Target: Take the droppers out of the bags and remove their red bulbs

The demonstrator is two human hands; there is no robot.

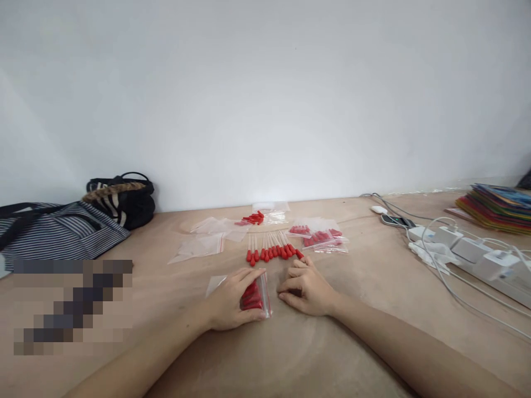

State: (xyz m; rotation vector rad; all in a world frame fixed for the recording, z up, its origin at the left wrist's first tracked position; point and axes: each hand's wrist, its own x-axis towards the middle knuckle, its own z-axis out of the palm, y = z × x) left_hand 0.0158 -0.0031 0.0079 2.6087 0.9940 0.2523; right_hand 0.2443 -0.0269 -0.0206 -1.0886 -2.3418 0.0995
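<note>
My left hand lies over a clear zip bag, its thumb and fingers gripping the sides. Red-bulbed droppers show inside it, partly hidden by the hand. My right hand rests on the table with curled fingers and a gap to the thumb. One fingertip touches the red bulb of the rightmost dropper. That dropper ends a fanned row of loose droppers, clear stems pointing toward the wall and red bulbs toward me.
Flat clear bags lie left of the row. Filled bags lie to its right, with loose red bulbs behind. A power strip with white chargers and cables runs along the right. Striped bag at left; colourful stack far right.
</note>
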